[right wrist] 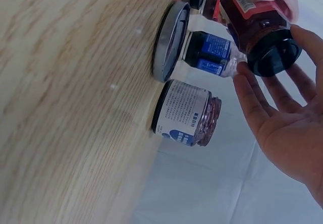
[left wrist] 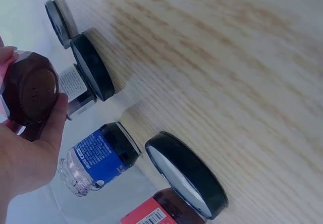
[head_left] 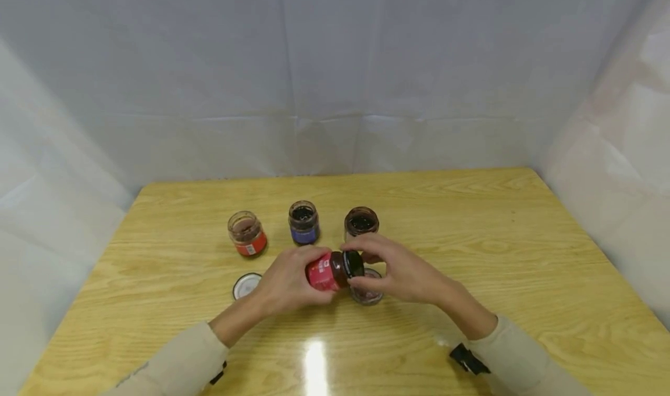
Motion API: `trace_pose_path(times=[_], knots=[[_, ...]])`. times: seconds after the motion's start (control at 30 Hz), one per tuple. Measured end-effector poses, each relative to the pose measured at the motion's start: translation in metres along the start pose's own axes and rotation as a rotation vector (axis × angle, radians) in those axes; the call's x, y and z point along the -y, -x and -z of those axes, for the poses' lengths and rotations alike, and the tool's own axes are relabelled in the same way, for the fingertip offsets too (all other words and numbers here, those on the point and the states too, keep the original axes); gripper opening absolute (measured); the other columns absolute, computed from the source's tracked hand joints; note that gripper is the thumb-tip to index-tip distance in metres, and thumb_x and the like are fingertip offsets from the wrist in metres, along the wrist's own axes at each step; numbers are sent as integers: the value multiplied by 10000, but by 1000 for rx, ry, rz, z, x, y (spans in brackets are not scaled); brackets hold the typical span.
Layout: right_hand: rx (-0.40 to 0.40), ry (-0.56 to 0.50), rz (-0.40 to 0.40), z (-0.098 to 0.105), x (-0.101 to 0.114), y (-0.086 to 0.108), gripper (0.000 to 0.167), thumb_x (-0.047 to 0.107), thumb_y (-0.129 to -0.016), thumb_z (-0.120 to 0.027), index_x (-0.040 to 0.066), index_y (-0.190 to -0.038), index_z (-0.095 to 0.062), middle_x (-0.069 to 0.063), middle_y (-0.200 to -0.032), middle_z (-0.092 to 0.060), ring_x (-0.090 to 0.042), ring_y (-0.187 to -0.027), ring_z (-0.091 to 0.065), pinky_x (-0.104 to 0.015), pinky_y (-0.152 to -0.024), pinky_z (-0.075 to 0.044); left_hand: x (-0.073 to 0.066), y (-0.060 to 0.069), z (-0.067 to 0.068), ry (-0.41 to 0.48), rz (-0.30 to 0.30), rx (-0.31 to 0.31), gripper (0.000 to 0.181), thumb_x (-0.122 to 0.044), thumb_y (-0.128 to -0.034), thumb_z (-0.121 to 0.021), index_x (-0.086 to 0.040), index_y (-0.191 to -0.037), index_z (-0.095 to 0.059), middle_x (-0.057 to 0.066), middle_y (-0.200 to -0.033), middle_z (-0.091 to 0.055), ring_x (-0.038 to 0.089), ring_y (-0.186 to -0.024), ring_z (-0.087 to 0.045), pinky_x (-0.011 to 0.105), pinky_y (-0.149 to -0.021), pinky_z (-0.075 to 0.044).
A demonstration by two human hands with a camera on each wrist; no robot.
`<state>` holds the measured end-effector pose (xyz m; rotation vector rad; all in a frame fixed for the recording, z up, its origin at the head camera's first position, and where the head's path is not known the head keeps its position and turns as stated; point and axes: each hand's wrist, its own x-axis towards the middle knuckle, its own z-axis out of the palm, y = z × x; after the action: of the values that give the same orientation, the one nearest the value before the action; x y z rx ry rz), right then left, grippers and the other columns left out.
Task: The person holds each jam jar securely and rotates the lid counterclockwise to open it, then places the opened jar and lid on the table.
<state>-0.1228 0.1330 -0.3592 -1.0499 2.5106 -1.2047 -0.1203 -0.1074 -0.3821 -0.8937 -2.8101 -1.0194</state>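
Observation:
My left hand [head_left: 293, 279] grips a jar with a pinkish-red label [head_left: 321, 273], tipped on its side above the table, its dark glass base facing the left wrist camera. Its black lid [right wrist: 275, 54] points right. My right hand [head_left: 400, 271] pinches this lid between thumb and fingers. Behind the hands stand three lidless jars: one with a red label [head_left: 251, 245], one with a blue label [head_left: 305, 233], and one with a white label [right wrist: 182, 110], partly hidden by my right hand in the head view.
A loose lid [head_left: 246, 285] lies inside up beside my left hand. Another lid [head_left: 367, 294] lies under my right hand. A third loose lid [left wrist: 92, 65] shows in the left wrist view. The wooden table [head_left: 471, 210] ends at a white sheet backdrop [head_left: 335, 93].

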Motion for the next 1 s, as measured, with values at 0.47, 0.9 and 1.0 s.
trace_pose_path(times=[0.47,0.9,1.0], knots=[[-24,-37,-168,-4,3,-1,587,423,-891,-652,165,-1391,-484,-1,-1150,-591,-78,-870,-610,-316,-722,-531,-1,1,-2,20,13,-12,602,-310,-664,-817,-92,-1192,-629,9,-1057,-632,117,-807,-557,225,-636,-488],[1,-44,-175,-2,5,1,653,465,-880,-648,230,-1439,-405,39,-1324,-492,-83,-970,-586,-317,-785,-517,1,3,-3,-13,27,-26,651,-340,-657,-808,-83,-1226,-624,46,-1134,-639,129,-822,-573,230,-643,-487],[-14,-48,-208,-3,6,0,622,490,-892,-618,218,-1420,-434,52,-1250,-533,-66,-901,-592,-290,-726,-519,0,3,-3,-22,20,-32,648,-347,-657,-806,-85,-1221,-626,40,-1119,-642,127,-817,-574,231,-644,-486]])
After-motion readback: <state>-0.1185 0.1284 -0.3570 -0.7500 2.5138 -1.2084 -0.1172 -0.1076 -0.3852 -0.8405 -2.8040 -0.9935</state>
